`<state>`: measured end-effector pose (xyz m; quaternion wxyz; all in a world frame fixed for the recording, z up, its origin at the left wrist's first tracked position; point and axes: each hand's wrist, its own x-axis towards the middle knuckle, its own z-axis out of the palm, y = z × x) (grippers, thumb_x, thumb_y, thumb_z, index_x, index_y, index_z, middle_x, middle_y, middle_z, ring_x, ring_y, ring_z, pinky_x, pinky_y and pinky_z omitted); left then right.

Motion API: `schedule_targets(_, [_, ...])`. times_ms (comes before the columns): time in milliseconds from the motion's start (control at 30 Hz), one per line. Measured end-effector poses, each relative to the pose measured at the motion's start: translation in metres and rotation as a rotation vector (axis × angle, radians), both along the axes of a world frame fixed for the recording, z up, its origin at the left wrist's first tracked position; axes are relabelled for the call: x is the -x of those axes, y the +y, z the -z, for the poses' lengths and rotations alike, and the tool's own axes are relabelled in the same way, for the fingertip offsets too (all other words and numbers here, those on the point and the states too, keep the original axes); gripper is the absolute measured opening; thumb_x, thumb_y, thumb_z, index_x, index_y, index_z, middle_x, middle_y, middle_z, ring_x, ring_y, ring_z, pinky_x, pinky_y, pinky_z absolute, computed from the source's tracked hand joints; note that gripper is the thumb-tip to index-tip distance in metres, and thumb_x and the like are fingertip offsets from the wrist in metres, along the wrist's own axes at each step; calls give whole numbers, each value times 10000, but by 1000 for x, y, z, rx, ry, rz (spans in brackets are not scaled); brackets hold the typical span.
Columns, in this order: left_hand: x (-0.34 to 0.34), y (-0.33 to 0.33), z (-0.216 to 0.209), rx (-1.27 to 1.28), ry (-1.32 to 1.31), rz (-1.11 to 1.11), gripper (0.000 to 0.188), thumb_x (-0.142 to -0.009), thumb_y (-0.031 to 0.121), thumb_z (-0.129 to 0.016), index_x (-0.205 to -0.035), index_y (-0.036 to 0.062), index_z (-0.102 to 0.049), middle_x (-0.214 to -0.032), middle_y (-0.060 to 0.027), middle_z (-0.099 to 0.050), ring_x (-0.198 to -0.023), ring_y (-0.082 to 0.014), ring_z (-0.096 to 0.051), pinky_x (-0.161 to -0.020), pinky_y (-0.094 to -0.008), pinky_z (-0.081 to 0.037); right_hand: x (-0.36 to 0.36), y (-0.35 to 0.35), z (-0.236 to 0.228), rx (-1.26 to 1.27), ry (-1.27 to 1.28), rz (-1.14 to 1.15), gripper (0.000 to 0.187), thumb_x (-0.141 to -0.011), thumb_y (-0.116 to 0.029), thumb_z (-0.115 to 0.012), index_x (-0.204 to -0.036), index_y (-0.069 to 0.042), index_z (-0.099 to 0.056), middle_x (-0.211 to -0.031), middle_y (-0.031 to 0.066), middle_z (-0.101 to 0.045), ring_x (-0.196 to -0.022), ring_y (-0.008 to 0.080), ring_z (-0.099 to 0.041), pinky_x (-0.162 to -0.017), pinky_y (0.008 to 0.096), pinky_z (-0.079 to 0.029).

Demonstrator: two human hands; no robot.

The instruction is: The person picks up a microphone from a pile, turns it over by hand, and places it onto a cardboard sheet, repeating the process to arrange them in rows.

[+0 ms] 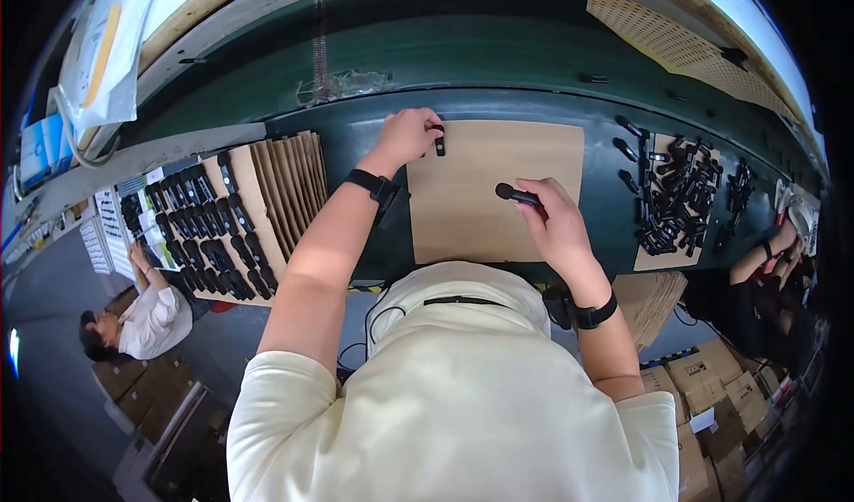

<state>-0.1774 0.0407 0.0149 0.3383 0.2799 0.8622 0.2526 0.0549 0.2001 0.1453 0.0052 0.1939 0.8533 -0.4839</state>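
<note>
A flat brown cardboard sheet lies on the dark green work surface in front of me. At its far left corner, my left hand is closed with its fingertips on a small black clip-on microphone, which stands lengthwise toward me. Over the sheet's right half, my right hand pinches a second black microphone between thumb and fingers. Its rounded dark tip points left. The palm side of my left hand is hidden. Black bands circle both my wrists.
To the right, a heap of similar black microphones covers another cardboard sheet. On the left, rows of them lie on stacked cardboard sheets. One person works at far left, another at far right. Cartons stand lower right.
</note>
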Motion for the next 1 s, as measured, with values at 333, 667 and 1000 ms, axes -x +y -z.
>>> schedule_targets(333, [3,-1,11,27,198,99,183,-775,191,-748,-948,131,-742,-952,-43,-653,-1013,-266,-586,-853,-388,-477,2,4,7,37,-44,29,203,-846,20,-666,-1033,-6,-590,-954,106,-602,-771,220,-620,-671,289,-508])
schedule_targets(667, [-43,9,-93,-460,-367,-111,218,-868,188,-713,-1011,25,-688,-954,-58,-677,-881,-173,-625,-812,-308,-493,21,-6,-22,105,171,66,256,-794,71,-690,-1016,-23,-604,-941,85,-578,-743,172,-589,-644,269,-489])
schedule_targets(1000, [-97,-24,-201,-791,-267,-99,201,-837,107,-745,-994,10,-666,-914,-77,-683,-850,-171,-636,-803,-296,-497,20,-21,-73,104,496,-38,323,-733,41,-749,-1027,-21,-630,-951,90,-595,-786,193,-578,-662,274,-473])
